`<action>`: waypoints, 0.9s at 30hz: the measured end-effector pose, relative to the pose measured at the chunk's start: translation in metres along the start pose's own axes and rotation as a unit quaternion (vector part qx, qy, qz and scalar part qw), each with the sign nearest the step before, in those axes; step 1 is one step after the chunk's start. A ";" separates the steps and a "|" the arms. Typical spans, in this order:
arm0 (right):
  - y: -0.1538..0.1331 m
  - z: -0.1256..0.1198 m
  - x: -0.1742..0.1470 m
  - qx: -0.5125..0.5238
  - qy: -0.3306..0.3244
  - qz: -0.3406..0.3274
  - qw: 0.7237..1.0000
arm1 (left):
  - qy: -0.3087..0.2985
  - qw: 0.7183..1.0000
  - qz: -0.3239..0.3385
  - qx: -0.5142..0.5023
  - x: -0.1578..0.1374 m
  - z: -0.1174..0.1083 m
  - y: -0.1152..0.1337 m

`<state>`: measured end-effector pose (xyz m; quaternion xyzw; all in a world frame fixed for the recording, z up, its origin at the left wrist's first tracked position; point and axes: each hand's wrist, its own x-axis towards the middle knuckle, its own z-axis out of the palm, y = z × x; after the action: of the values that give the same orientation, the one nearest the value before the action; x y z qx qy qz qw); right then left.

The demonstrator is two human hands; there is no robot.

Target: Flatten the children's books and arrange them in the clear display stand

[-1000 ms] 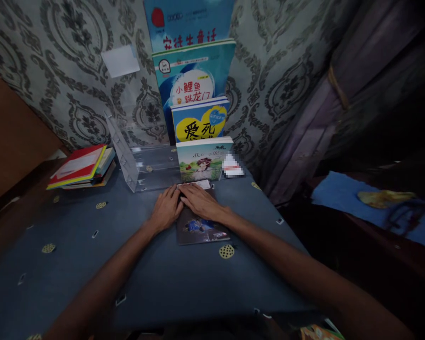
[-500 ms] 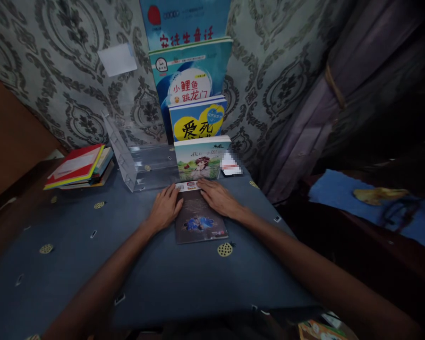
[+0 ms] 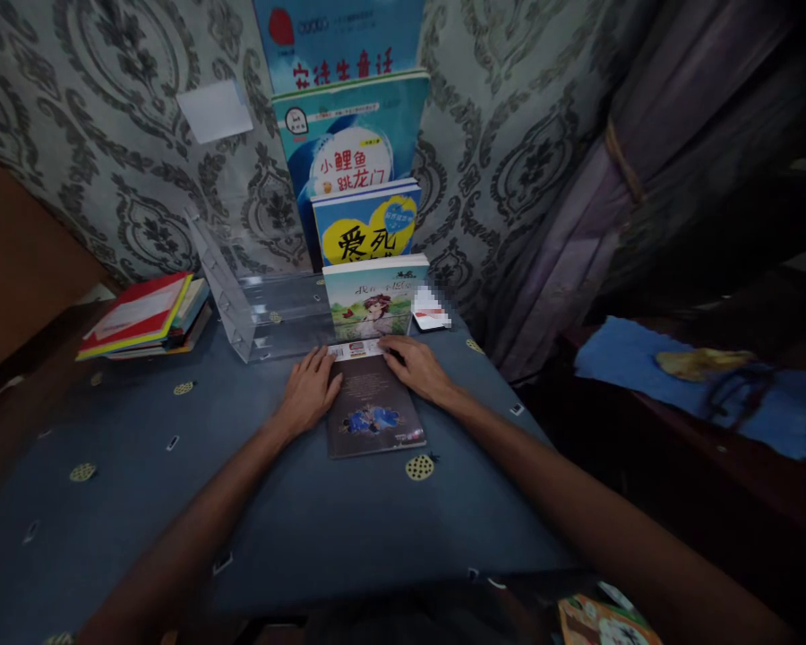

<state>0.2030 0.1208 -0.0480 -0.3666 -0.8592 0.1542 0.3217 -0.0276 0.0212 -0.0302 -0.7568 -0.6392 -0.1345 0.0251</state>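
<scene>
A dark-covered book [image 3: 376,390] lies flat on the table, a white strip with a barcode along its far edge. My left hand [image 3: 309,390] rests over its left edge near the far corner, fingers stretched out and thumb apart. At the opposite far corner is my right hand [image 3: 417,367], touching the edge with slightly bent fingers, a gap between thumb and forefinger. Just beyond stands a green-and-white book [image 3: 374,300] with a drawn figure. Behind it rise a blue-and-yellow book [image 3: 366,228], a teal book [image 3: 355,148] and a blue book [image 3: 346,40] in a clear tiered rack [image 3: 225,300].
A pile of books and folders [image 3: 138,313] lies at the table's left back. Right of the rack is a small white item [image 3: 431,309], partly blurred. A patterned curtain [image 3: 524,98] hangs behind. To the right, a blue cloth [image 3: 624,354] covers a lower surface.
The right hand's fingers have drawn in and shifted toward the dark book's right edge. The left hand keeps its place. The whole view has shifted slightly.
</scene>
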 end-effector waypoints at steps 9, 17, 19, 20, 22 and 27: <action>0.010 -0.001 -0.002 0.044 -0.014 -0.018 0.999 | 0.010 1.000 -0.001 0.002 0.001 0.004 0.002; 0.014 0.000 -0.003 0.057 -0.015 -0.032 0.998 | -0.001 0.999 0.031 0.015 0.003 -0.003 0.004; 0.015 0.000 -0.003 0.058 -0.020 -0.032 0.998 | -0.016 0.999 0.048 0.008 0.005 -0.005 0.006; 0.016 0.000 -0.003 0.058 -0.022 -0.030 0.998 | -0.026 0.998 0.058 0.002 0.007 -0.005 0.008; 0.017 -0.001 -0.003 0.058 -0.023 -0.028 0.998 | -0.045 0.996 0.078 -0.014 0.010 -0.005 0.014; 0.017 -0.002 -0.003 0.068 -0.025 -0.028 0.997 | -0.078 0.988 0.120 -0.048 0.020 -0.002 0.034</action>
<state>0.2145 0.1303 -0.0559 -0.3152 -0.8645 0.2124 0.3289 0.0080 0.0334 -0.0188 -0.8366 -0.5363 -0.1015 -0.0457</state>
